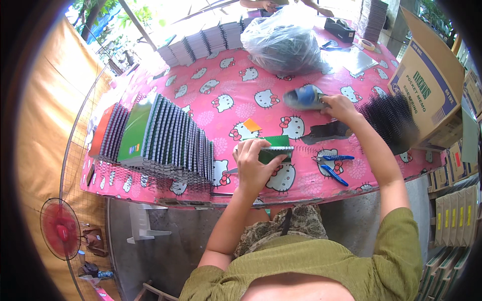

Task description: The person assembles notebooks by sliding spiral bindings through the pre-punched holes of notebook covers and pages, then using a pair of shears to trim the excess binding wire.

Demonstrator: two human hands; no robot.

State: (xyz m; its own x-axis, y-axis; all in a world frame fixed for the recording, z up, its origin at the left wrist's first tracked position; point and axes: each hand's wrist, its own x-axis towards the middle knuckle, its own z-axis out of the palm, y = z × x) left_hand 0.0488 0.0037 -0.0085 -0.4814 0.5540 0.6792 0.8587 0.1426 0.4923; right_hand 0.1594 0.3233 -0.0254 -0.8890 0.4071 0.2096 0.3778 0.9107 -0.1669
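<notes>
My left hand [252, 161] is closed on a small green spiral notebook [275, 142] at the near middle of the table, its fingers and thumb over the page edge. A thin wire coil [307, 149] sticks out from the notebook's right end. Farther off, my right hand [340, 107] grips the end of a rounded blue-and-grey object [304, 97], which is blurred; its kind does not show. Blue-handled pliers [333, 170] lie with handles apart just right of the notebook. Beyond my left hand lies an orange slip [252, 125].
Stacked spiral notebooks [168, 135] stand at the left. Black wire coils [389, 120] are heaped beside a cardboard box [427, 85] on the right. A bulging plastic bag [283, 42] and more notebook stacks [206, 41] sit at the back, where another person's hands [271, 6] show.
</notes>
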